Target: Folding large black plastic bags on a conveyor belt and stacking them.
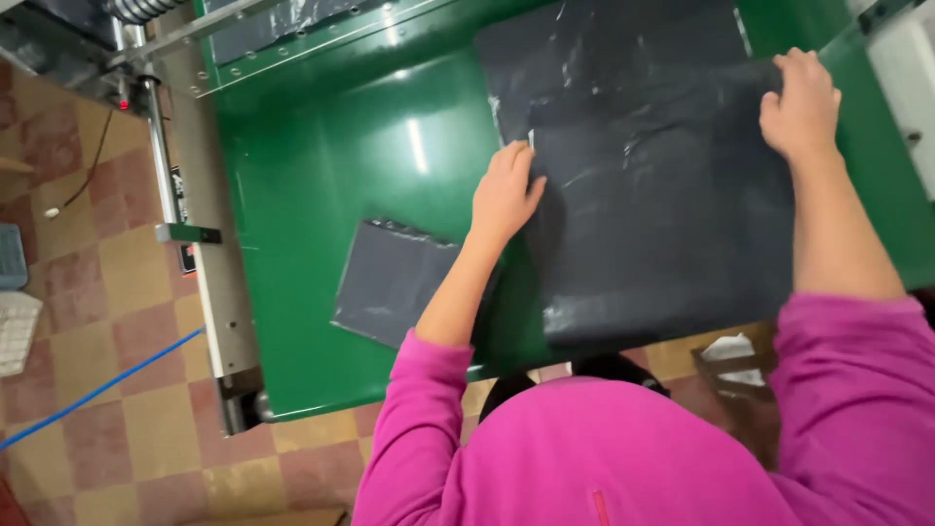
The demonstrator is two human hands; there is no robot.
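A stack of large black plastic bags (pixel 662 224) lies on a green machine table (pixel 321 146). My left hand (pixel 504 193) presses flat on the stack's left edge, fingers together. My right hand (pixel 801 105) rests on the stack's upper right corner, fingers curled over the edge. A second sheet of black plastic (pixel 614 49) lies under the stack and reaches toward the far side. A smaller grey-black bag (pixel 394 282) lies apart on the table, just left of my left forearm. My sleeves are pink.
A metal rail with a red light (pixel 166 146) runs down the table's left side. Checked floor tiles (pixel 107 321) lie to the left, crossed by a blue cable (pixel 97 390). A white machine part (pixel 906 68) sits at the top right.
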